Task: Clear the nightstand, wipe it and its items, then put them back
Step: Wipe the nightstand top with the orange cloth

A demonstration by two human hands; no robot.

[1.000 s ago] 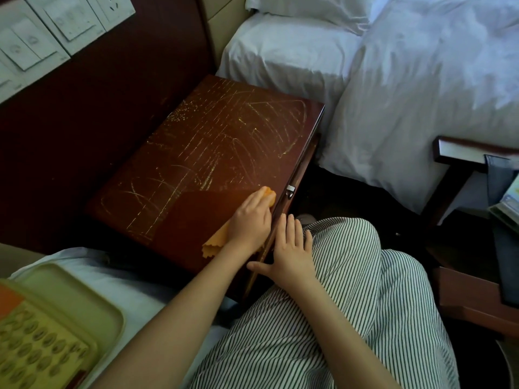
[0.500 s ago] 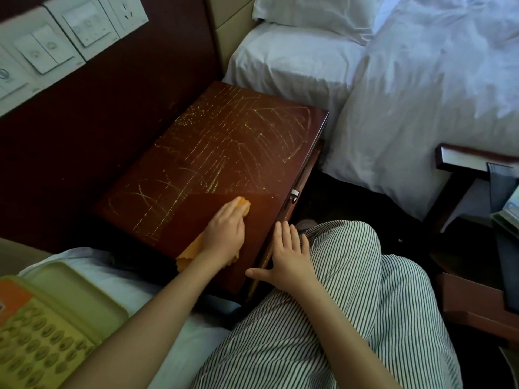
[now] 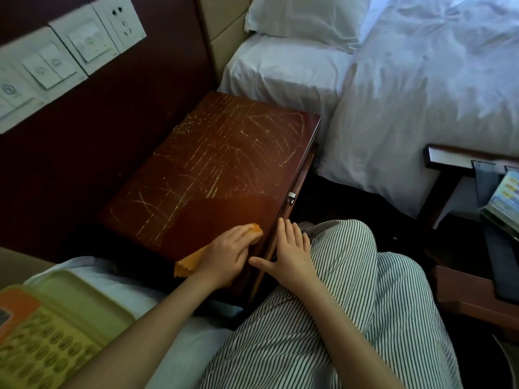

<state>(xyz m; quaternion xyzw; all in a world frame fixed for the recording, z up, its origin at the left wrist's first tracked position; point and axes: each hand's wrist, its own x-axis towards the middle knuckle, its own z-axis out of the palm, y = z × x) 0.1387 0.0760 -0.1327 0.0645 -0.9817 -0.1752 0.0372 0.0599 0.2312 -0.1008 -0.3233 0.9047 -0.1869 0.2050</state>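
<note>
- left grip lies flat with its fingers straight, pressing an orange cloth onto the near corner of the counter.
- right grip is spread open with straight fingers, resting against the counter's front edge, just beside the left.
- the counter top is dark red wood, with pale scratches across its far part.
- a yellow-green telephone lies at lower left, apart from the counter.
- a white bed stands just beyond the counter.

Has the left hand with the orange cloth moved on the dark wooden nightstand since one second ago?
Yes. The left hand and its orange cloth slid toward the person, away from the small metal drawer latch.
</note>
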